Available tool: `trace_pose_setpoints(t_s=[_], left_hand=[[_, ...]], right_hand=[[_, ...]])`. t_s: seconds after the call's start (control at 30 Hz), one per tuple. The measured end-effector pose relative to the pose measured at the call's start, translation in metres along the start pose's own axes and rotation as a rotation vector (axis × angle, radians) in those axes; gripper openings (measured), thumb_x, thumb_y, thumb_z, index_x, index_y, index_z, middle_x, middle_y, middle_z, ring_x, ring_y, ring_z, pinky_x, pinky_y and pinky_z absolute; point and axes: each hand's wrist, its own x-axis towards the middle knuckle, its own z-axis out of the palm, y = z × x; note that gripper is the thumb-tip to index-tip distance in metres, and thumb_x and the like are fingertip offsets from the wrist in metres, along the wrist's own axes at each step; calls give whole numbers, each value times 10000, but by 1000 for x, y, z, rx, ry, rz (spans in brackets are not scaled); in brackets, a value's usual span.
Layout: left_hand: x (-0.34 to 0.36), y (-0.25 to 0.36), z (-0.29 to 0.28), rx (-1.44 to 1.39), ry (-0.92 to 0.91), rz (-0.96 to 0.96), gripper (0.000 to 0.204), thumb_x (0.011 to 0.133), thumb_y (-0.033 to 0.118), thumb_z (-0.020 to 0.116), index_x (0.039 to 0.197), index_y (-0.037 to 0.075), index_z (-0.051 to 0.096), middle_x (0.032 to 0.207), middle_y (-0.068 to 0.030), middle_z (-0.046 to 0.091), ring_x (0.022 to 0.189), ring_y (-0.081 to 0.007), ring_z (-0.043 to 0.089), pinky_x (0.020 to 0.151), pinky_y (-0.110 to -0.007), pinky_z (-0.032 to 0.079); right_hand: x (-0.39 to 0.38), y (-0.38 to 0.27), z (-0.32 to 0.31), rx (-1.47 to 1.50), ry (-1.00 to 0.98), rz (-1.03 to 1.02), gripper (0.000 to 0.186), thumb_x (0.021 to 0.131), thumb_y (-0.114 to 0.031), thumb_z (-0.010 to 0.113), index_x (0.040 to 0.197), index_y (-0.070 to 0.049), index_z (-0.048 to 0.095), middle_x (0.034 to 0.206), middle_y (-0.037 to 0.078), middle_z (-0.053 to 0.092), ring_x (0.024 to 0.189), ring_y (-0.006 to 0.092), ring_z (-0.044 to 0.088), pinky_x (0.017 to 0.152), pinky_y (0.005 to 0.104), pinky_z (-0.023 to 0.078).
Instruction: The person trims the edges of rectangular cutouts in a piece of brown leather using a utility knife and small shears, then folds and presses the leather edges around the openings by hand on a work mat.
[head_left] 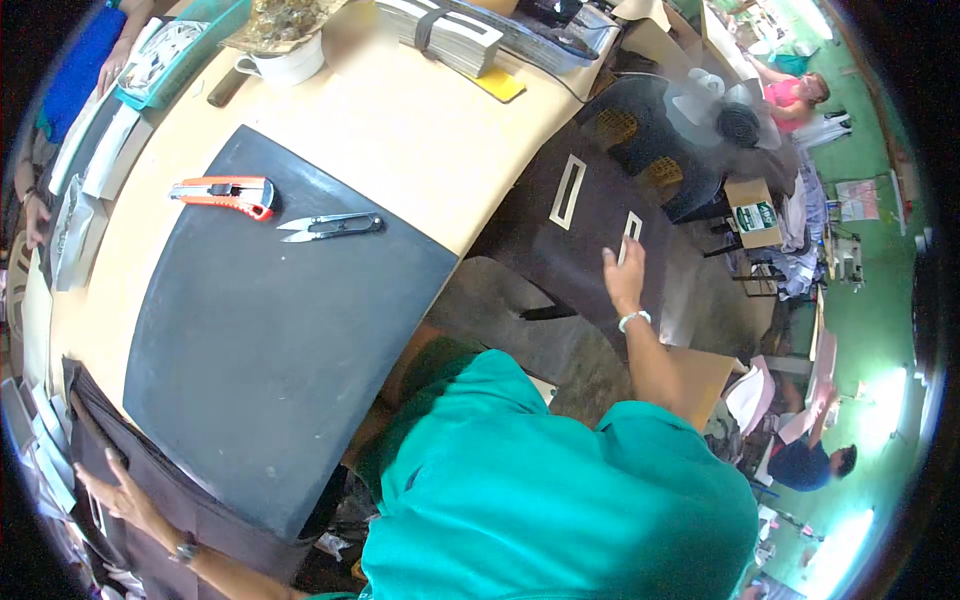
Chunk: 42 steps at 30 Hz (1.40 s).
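Green shirt [560, 490]: the wearer's torso, filling the lower centre of the frame.
Left hand [128, 497]: lower left, fingers spread wide and nothing visible held; it lies over a dark brown cloth [215, 550], though whether it presses on it I cannot tell.
Right hand [625, 280]: right of centre, wrist in a pale band [634, 320], fingers close together at the lower end of a small white frame [633, 225]; whether they pinch it or only press it, I cannot tell.
Small white frame: on a dark brown panel [555, 255], right of centre, partly hidden by the fingers.
Larger white frame [577, 197]: flat on the same panel, just left of the small one, around a dark slot.
Black mat [260, 350]: left half, on a pale wooden table [430, 150].
Orange cutter [228, 195] and thread snips [335, 226]: side by side near the mat's upper edge.
White mug [285, 68]: upper left, on the table.
Strapped bundle [455, 38]: pale strips, top centre, beside a yellow card [503, 87].
Fan [715, 115]: upper right.
Other people: one at upper left in blue [80, 75], two at far right near a green wall [870, 210].
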Motion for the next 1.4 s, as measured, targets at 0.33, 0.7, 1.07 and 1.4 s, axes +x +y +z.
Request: trace_pose_setpoints(t_s=[0.33,0.7,1.07,1.4], left_hand=[[-101,174,-108,-802,-364,-156,568,900,211,538,1388,22,318,1434,-141,326,1330,-251,290,1091,-378,223],[-105,187,-122,-893,-356,-179,520,912,151,514,1380,19,331,1432,-128,330,1331,-246,291,1092,-374,228],[-120,267,-151,-1221,-371,26,615,813,207,639,1347,23,395,1378,-148,410,1300,-262,356,1073,-444,257],[-150,321,-168,-1923,-1144,-364,252,825,42,632,1057,-28,564,987,-72,615,897,-97,567,760,-225,450]], right_hand=[[-7,-86,3,134,-199,-253,213,763,-124,650,953,-43,596,863,93,590,853,269,551,788,382,422],[44,-14,-35,410,483,205,282,919,-220,511,953,54,568,955,166,596,892,263,548,841,369,414],[41,-185,-166,704,492,-198,86,887,-135,584,869,-52,597,806,7,597,730,88,527,680,244,443],[-64,-354,-124,1107,-621,-958,184,810,-232,639,844,-74,552,629,114,591,578,288,611,475,367,459]])
